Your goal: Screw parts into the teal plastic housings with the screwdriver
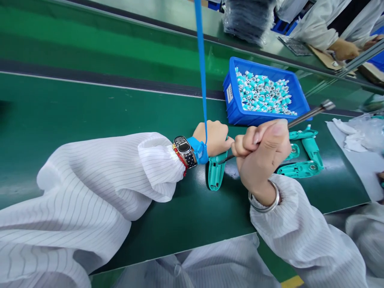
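My left hand (211, 137) is closed around the top of a teal plastic housing (216, 173) that stands on the green mat. A blue wrist strap and a watch sit on that wrist. My right hand (261, 154) is fisted around a thin metal tool (309, 114). The tool's dark tip reaches toward the housing beside my left fingers. Its metal end sticks out to the upper right.
Several more teal housing parts (303, 154) lie right of my hands. A blue bin (240, 114) of small teal-and-white parts stands behind them. White paper and plastic wrap (360, 136) lie at the right edge. Another person's sleeve and hand (342, 46) show at the top right.
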Demonstrator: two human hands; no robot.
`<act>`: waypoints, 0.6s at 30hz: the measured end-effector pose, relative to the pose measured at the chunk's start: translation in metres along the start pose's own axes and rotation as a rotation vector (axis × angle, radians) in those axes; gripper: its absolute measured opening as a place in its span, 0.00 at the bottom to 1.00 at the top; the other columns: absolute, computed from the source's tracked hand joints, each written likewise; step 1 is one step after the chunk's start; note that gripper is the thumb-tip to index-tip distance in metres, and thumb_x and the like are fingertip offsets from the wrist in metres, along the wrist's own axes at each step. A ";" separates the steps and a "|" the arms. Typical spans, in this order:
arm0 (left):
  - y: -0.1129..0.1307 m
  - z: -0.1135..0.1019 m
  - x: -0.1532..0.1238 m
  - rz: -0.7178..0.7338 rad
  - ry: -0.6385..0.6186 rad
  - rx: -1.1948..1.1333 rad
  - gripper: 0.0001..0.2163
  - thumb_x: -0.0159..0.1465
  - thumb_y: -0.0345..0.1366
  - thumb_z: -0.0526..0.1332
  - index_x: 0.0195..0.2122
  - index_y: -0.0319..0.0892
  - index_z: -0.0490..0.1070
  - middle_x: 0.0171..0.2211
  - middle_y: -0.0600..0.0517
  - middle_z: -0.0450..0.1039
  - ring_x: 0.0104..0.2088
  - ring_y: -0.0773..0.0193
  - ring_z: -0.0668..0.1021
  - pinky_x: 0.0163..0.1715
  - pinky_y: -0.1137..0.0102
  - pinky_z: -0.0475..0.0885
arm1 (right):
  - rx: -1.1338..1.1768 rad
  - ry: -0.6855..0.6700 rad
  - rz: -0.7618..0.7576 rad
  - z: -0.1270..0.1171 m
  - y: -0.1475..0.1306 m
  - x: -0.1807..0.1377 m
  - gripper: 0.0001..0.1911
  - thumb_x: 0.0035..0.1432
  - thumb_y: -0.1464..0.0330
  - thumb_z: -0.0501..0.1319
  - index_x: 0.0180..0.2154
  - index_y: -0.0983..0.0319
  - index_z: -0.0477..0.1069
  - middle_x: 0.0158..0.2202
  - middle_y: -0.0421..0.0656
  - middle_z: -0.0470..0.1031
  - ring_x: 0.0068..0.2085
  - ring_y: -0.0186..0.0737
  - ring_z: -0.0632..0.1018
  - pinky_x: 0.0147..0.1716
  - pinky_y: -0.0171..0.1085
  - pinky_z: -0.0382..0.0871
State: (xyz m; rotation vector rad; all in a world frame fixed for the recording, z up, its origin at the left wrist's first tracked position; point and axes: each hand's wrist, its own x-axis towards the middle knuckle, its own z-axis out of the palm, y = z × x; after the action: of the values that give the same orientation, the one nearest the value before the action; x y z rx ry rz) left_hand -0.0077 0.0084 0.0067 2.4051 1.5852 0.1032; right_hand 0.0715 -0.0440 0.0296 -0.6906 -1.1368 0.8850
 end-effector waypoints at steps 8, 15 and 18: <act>-0.004 -0.001 -0.003 -0.005 0.027 -0.020 0.20 0.60 0.43 0.46 0.35 0.37 0.74 0.35 0.41 0.74 0.37 0.50 0.76 0.33 0.63 0.69 | 0.092 0.011 -0.032 -0.006 -0.004 -0.004 0.17 0.62 0.62 0.51 0.21 0.59 0.56 0.15 0.31 0.44 0.14 0.26 0.49 0.13 0.29 0.46; -0.006 0.005 0.002 -0.026 0.106 -0.021 0.20 0.59 0.43 0.46 0.31 0.36 0.75 0.33 0.40 0.74 0.35 0.49 0.77 0.31 0.63 0.69 | 0.193 -0.101 0.240 -0.012 -0.020 -0.018 0.19 0.63 0.61 0.50 0.21 0.61 0.57 0.16 0.32 0.44 0.14 0.25 0.48 0.12 0.28 0.45; -0.007 0.006 0.003 -0.030 0.117 -0.035 0.20 0.58 0.43 0.46 0.31 0.36 0.75 0.32 0.40 0.74 0.35 0.48 0.77 0.30 0.63 0.68 | 0.190 -0.126 0.255 -0.011 -0.019 -0.027 0.18 0.63 0.62 0.50 0.22 0.62 0.57 0.17 0.32 0.46 0.15 0.23 0.51 0.13 0.27 0.47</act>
State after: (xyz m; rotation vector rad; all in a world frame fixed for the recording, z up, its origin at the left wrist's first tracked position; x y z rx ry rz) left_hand -0.0114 0.0125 -0.0012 2.3876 1.6538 0.2682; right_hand 0.0818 -0.0773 0.0302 -0.6374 -1.0732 1.2510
